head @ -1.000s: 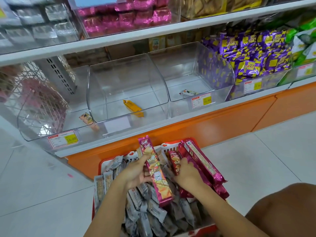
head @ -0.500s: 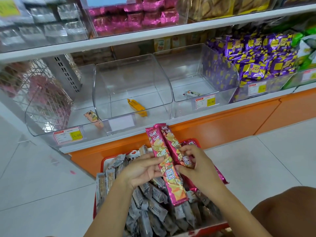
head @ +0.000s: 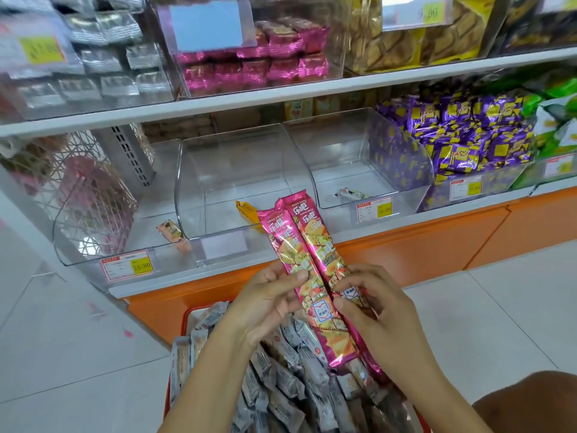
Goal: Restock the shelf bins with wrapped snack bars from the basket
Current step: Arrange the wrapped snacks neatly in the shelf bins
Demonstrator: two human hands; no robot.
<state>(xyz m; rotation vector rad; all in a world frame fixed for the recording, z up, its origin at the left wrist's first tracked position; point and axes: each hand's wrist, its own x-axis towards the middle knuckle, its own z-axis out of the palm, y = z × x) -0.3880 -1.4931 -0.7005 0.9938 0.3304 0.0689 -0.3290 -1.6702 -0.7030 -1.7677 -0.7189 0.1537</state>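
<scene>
Pink snack bars (head: 317,242), two of them, are held side by side above the basket (head: 187,314), one in each of the hands. The left hand (head: 268,301) pinches the left bar about halfway along, thumb on its face and fingers curled behind. The right hand (head: 371,304) curls its fingers round the right bar at much the same height. The two bars touch along their long edges and tilt up and away, their crimped top ends level with the front lip of the middle bin (head: 243,170) on the lower shelf.

Both wrappers are long, narrow and glossy foil, bright pink with yellow and orange printing and a small white heart panel. Below them the red plastic basket is heaped with shorter grey-wrapped bars (head: 290,385), dull silver and crinkled.

The bins are clear, hard plastic with curved side walls. The middle one holds a single yellow packet (head: 246,210). The left bin (head: 93,214) holds one small peach packet (head: 171,231), and the right bin (head: 359,157) one small pale packet (head: 351,194). Further right lie shiny purple packets (head: 462,135). The shelf stands on an orange base (head: 421,245) over a white tiled floor (head: 62,339).
</scene>
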